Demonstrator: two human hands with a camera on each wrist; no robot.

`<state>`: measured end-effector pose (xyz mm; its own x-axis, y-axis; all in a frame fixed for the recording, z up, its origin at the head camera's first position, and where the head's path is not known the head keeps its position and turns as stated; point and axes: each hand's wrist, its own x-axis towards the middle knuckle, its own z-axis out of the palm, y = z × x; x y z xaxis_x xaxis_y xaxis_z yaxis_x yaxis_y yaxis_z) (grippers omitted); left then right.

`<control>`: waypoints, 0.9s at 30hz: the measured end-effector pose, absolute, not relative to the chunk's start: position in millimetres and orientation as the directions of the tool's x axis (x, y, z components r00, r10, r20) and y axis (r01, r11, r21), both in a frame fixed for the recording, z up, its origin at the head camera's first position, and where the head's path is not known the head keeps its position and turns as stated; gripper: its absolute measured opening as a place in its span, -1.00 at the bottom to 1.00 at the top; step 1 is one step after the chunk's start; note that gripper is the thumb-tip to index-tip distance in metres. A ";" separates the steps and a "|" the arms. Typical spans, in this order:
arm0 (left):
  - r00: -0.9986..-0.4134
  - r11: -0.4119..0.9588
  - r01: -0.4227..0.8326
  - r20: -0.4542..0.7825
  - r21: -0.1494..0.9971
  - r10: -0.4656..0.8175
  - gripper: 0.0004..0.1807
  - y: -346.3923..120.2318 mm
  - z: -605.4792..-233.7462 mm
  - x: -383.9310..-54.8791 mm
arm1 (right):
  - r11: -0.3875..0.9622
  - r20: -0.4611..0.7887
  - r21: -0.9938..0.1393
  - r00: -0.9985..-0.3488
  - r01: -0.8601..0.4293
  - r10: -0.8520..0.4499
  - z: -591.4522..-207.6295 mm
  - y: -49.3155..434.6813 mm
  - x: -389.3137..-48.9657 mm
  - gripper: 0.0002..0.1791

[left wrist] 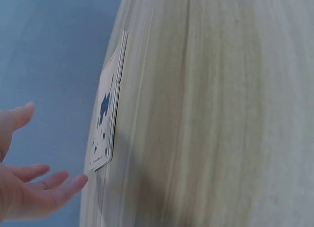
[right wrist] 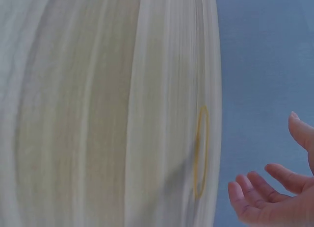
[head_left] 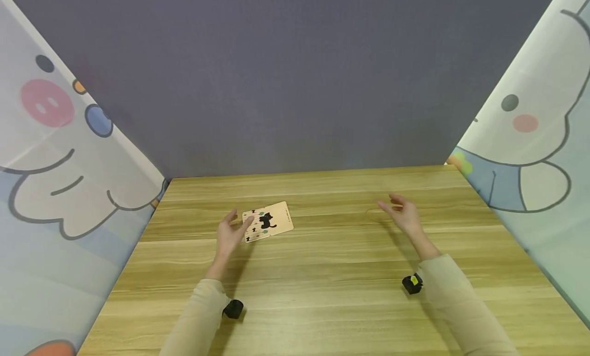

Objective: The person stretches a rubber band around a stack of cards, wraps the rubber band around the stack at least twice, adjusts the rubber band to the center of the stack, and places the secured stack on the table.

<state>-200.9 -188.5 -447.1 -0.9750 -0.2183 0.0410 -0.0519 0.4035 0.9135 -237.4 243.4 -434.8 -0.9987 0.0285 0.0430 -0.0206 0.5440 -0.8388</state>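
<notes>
A thin stack of cream cards (head_left: 280, 218) with a black cat print lies flat on the wooden table, left of the middle. My left hand (head_left: 229, 237) hovers at its left end, thumb and fingers spread, holding nothing. In the left wrist view, the layered edge of the card stack (left wrist: 114, 114) shows beyond the fingertips. A thin yellow rubber band (right wrist: 207, 148) lies on the table in the right wrist view. Above it my right hand (head_left: 405, 217) is held with its thumb apart from the loosely bent fingers and nothing in its grasp.
The wood-grain table (head_left: 322, 289) reaches back to a grey upright panel (head_left: 304, 84). Cartoon-printed sheets stand at the left (head_left: 83, 166) and right (head_left: 544, 156). A small black device sits at each wrist.
</notes>
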 end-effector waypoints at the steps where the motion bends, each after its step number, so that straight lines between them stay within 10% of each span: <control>1: -0.975 0.389 -0.066 0.023 0.919 -0.221 -0.19 -189.1 -446.4 -200.6 | 0.540 0.038 -0.841 -0.999 -0.016 0.030 -435.5 244.5 -237.6 -0.24; 27: -0.877 0.096 -0.318 -0.255 0.943 -0.407 -0.27 -183.4 -458.1 -220.0 | 0.511 -0.068 -0.852 -0.992 0.113 0.107 -453.9 268.0 -244.2 -0.34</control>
